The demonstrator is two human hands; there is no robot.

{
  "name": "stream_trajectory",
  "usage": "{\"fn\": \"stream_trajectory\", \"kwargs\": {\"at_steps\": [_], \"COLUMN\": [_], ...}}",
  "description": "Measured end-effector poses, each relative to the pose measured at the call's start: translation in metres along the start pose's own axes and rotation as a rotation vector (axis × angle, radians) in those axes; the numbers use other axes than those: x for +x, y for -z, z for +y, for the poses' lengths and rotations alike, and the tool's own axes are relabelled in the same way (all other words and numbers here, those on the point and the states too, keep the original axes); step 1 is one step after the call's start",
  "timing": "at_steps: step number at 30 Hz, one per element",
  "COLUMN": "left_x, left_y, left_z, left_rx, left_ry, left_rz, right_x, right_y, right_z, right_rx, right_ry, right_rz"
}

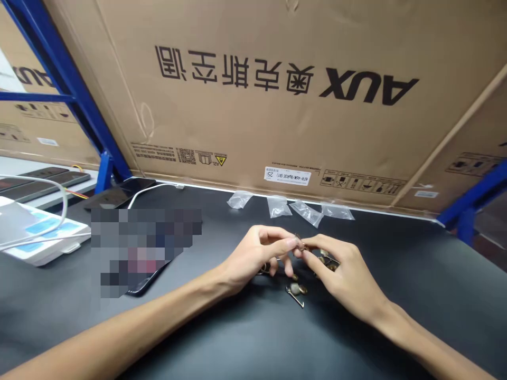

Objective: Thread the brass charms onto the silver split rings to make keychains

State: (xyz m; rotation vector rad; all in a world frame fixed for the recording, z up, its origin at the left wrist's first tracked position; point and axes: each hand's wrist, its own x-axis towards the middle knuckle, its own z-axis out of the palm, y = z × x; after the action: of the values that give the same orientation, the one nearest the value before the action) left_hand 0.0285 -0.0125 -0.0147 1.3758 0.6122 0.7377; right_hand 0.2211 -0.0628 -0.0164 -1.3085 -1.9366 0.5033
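Note:
My left hand (263,252) and my right hand (344,269) meet above the black tabletop, fingertips pinched together around a small bronze-coloured piece (301,246). The fingers cover most of it, so its kind does not show. On the table below lie a thin metal pin with a hooked end (295,298), a greyish round piece (294,288) and a brass-coloured round piece (303,290). More small brass-coloured pieces (330,264) lie partly hidden behind my right hand. Others (264,268) show beneath my left fingers.
Several small clear plastic bags (279,207) lie along the table's back edge, before a large cardboard box (237,121). Blue metal posts (79,100) flank it. A dark phone (119,193), white cables (154,187) and a white box (47,237) are at left, near a blurred-out patch.

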Motion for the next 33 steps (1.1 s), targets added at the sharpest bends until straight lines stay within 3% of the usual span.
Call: {"fn": "stream_trajectory", "kwargs": {"at_steps": [24,33], "left_x": [-0.0022,0.0011], "left_y": [-0.0037,-0.0025], "left_z": [0.0039,0.0019], "left_rx": [0.064,0.159], "left_ry": [-0.018,-0.031], "left_rz": [0.016,0.084], "right_x": [-0.0033,-0.0042], "right_y": [-0.0023,-0.0016], "right_z": [0.0070,0.0074], "right_rx": [-0.238,-0.221], "right_ry": [0.144,0.160], "right_rz": [0.068,0.085]}}
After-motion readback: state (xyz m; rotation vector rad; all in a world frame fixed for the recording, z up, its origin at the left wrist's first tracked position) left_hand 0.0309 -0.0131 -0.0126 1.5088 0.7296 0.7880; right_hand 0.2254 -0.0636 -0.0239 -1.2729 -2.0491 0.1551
